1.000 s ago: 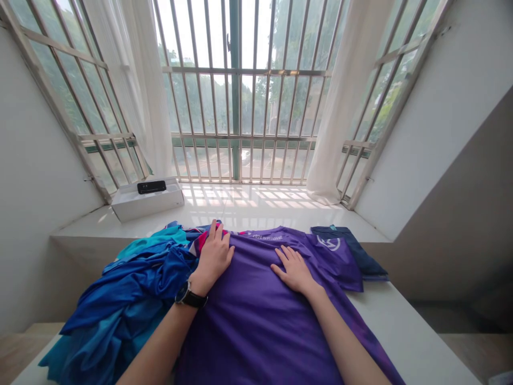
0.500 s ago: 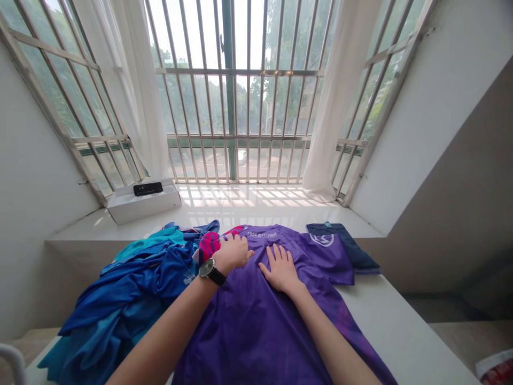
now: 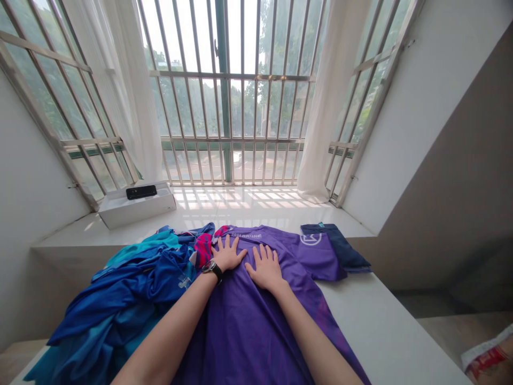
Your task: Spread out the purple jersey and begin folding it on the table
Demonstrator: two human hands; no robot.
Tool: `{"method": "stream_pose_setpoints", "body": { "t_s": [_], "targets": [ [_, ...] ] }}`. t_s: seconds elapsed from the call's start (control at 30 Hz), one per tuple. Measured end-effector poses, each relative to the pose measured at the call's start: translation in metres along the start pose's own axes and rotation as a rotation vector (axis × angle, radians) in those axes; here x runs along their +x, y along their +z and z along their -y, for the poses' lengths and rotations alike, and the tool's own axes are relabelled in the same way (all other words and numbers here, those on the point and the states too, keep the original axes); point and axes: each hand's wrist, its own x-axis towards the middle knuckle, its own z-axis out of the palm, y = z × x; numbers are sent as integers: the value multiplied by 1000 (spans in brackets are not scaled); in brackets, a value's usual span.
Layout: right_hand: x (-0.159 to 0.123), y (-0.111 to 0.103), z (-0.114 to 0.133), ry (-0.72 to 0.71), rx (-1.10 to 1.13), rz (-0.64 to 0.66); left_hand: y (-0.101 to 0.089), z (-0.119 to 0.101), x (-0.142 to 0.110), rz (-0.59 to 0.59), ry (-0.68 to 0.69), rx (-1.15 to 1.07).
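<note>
A purple T-shirt (image 3: 248, 331) lies spread over the white surface, its collar end toward the window and white lettering just below the collar. My left hand (image 3: 228, 254), with a black-strapped watch (image 3: 212, 269) at the wrist, rests flat on the shirt's upper left part, fingers spread. Beside it, my right hand (image 3: 265, 267) lies palm down on the middle of the upper back, fingers also apart. Neither hand grips the cloth. A pink and navy patterned cloth (image 3: 203, 249) touches the area left of my left hand.
A heap of blue and teal garments (image 3: 132, 289) lies on the left. To the right of the purple sleeve is a folded navy garment (image 3: 334, 248). A white box (image 3: 138, 208) with a black phone-like device (image 3: 141, 191) stands on the sill (image 3: 240, 208) before the barred window.
My left hand has gone from curled fingers to lying flat and spread on the shirt. My right hand stays flat on the cloth. The view has shifted slightly.
</note>
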Motion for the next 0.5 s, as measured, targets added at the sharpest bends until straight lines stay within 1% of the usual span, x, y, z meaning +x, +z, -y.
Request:
{"method": "stream_pose_setpoints", "body": {
  "t_s": [0.07,0.13,0.17,0.2,0.23,0.3,0.33,0.37,0.4,0.5],
  "targets": [
    [4,-6,2,14,31,63,-1,1,-1,-17,6,8],
    [5,-15,-3,-32,88,132,0,1,-2,-31,14,12],
    [3,-21,-9,-69,120,132,1,1,-3,-41,17,12],
    [0,-27,-18,-108,148,90,2,1,-4,-55,20,12],
    [-4,-32,-28,-136,161,2,3,1,-4,-70,24,12],
    [-14,-40,-55,-149,124,-203,5,1,-5,-103,30,18],
    [-20,-42,-69,-143,87,-262,6,2,-5,-116,36,24],
    [-26,-43,-83,-113,45,-289,7,2,-5,-130,44,31],
    [-31,-43,-97,-67,0,-286,8,3,-4,-144,55,38],
    [-41,-36,-127,82,-120,-179,10,6,-4,-184,92,53]
  ]
}}
